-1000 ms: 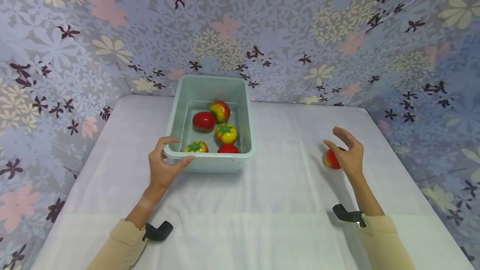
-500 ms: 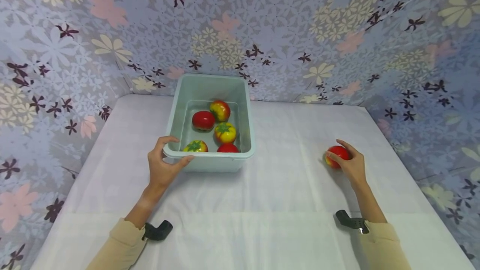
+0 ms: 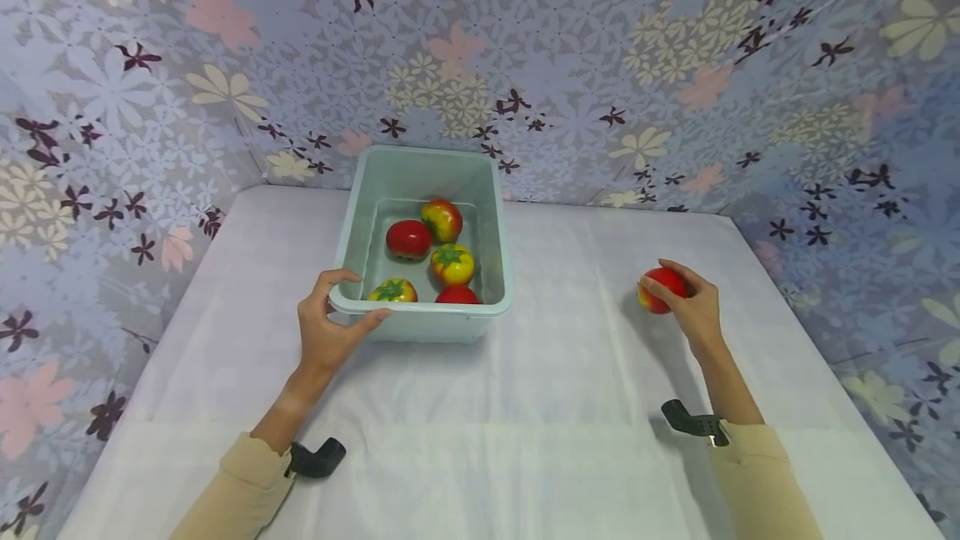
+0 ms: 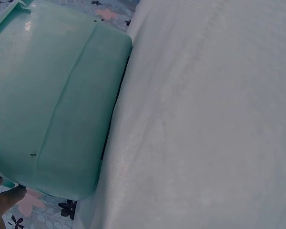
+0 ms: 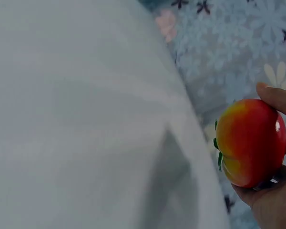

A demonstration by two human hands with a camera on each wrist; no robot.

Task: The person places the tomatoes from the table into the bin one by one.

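Observation:
My left hand (image 3: pixel 322 338) grips the near left corner of a pale green plastic bin (image 3: pixel 431 323), thumb on the outer wall and fingers over the rim. In the left wrist view, the bin's outer wall (image 4: pixel 52 100) fills the left side, with fingertips (image 4: pixel 10 198) at its lower edge. Several red and yellow tomatoes (image 3: pixel 408 240) with green tops lie inside. On the right, my right hand (image 3: pixel 697 311) holds another tomato (image 5: pixel 252 143) between thumb and fingers. It is raised off the cloth, its shadow falling below. The bin's front wall partly hides two of the tomatoes inside.
A white cloth (image 3: pixel 555 390) covers the table, lightly creased. Flower-patterned fabric (image 3: pixel 555 65) stands behind the table and along both sides. The bin stands near the back edge, left of centre. A black wrist mount (image 3: pixel 318 458) sits on each forearm.
My right hand came down over the tomato, took hold of it, and has raised it slightly up and to the left. My left hand and the bin stayed in place.

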